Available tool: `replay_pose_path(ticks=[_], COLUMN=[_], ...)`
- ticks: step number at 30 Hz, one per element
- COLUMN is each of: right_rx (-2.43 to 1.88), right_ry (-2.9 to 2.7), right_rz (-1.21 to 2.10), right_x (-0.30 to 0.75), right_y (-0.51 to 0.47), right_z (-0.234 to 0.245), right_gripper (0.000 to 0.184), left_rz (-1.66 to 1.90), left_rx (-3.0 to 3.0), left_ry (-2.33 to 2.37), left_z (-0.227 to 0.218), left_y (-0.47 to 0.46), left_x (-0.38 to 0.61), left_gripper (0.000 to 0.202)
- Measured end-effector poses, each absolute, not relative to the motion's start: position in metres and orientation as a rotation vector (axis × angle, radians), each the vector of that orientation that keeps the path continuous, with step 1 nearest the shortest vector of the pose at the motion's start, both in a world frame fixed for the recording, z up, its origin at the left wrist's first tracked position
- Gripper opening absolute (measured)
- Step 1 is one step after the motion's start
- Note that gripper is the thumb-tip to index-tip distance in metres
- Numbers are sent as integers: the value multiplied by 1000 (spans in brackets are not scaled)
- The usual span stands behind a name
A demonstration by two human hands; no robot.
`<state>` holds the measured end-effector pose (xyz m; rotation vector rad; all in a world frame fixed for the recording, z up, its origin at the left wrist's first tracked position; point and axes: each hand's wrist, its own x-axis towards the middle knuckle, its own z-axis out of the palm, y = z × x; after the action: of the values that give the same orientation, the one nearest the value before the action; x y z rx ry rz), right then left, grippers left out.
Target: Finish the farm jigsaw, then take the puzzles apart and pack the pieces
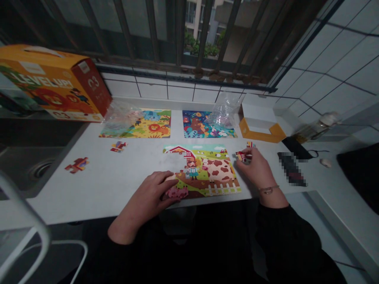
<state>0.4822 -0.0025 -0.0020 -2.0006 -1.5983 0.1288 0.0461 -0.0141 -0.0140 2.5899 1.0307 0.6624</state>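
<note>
A farm jigsaw puzzle (pixel 207 167) with a red barn, a cow and a fence lies on the white counter (pixel 118 185) in front of me. My left hand (pixel 154 193) rests with fingers laid flat on the puzzle's lower left corner, by a pink pig. My right hand (pixel 256 169) sits at the puzzle's right edge and pinches a small red puzzle piece (pixel 242 156). Another loose piece (pixel 250 144) lies just beyond it.
Two finished puzzles, a lion one (pixel 142 124) and a blue one (pixel 201 124), lie farther back under clear plastic bags (pixel 223 108). Loose pieces (pixel 77 164) (pixel 119 146) lie at left. An orange puzzle box (pixel 50 83), a sink (pixel 29 165), an open yellow box (pixel 260 126) and a phone (pixel 291 167) surround them.
</note>
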Motion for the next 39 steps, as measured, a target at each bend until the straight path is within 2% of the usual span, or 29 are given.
replay_pose_path(ticks=[4,11,18,23,31,39], right_rx=[-1651,-1133,-1104,-1142,-1148,-1060], right_ry=[-1906,-2282,-2237,-2166,-2129,-2215], right_rz=[361,484,590,650,683,573], right_x=[419,350,328,328,326,312], right_y=[6,28,42,39,39,47], right_z=[-4,-6,-19,-24,-26,-14], right_gripper=[41,43,38,43,41,17], left_rz=[602,613,564,613,719,852], left_rx=[2597,2580,2587,2557,2539,2618], left_ry=[1003,1006,1020,1025,1057,1099], left_z=[-11,-15,-17,-14,-18,-14], left_y=[-14,-15,-15,-17,-18,-22], left_x=[48,47,47,48,45,45], left_gripper=[48,47,40,42,17,16])
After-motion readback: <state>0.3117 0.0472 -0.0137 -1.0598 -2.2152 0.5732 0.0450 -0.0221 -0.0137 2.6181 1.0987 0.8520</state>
